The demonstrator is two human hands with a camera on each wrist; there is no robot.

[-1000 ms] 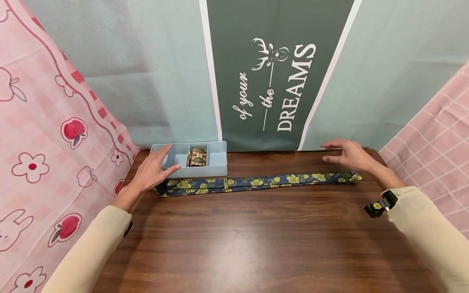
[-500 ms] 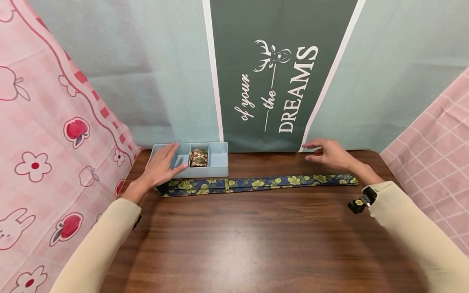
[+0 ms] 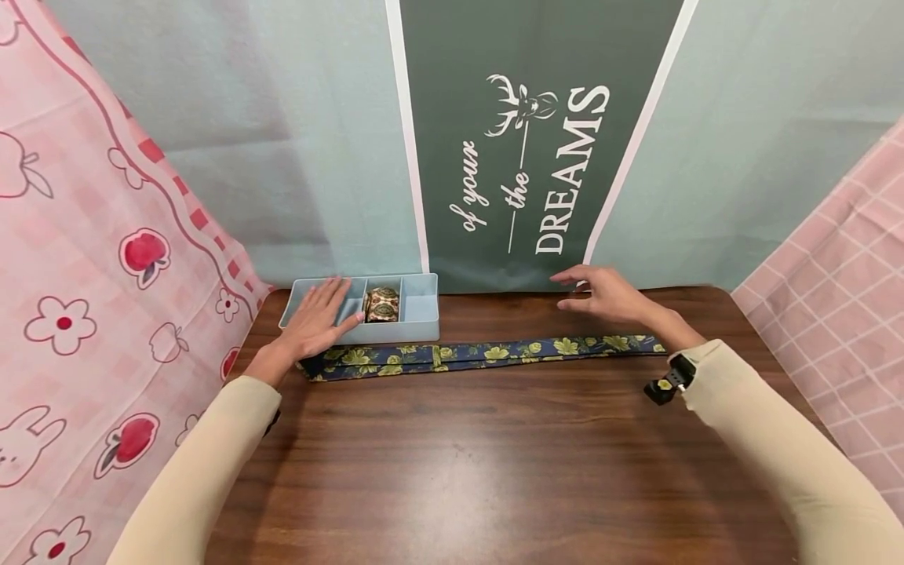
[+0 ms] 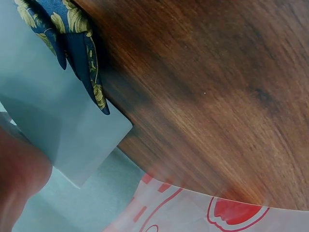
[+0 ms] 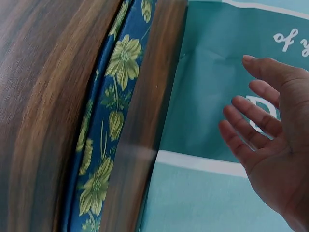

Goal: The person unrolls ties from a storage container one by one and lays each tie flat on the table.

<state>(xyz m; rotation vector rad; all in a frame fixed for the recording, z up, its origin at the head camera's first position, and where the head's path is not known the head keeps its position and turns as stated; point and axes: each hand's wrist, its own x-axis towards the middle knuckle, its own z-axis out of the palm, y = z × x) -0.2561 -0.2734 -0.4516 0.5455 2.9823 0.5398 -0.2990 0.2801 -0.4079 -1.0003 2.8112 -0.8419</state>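
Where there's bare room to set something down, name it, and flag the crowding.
Widest: the table on the near side of the floral tie, between the sleeves. Smaller: the strip behind the tie, between the blue box and right hand; also the box's right compartment. Crowded: back left, left hand over the box, tie along its front.

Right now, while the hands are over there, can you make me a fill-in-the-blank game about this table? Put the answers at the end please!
1. The flowery tie is dark blue with ____ flowers.
2. The hand at the pale blue box holding the patterned roll is the person's ____ one.
3. On the dark green panel, the word in all capital letters is ____.
4. The wooden table is coloured ____.

Missing words: yellow; left; DREAMS; brown.
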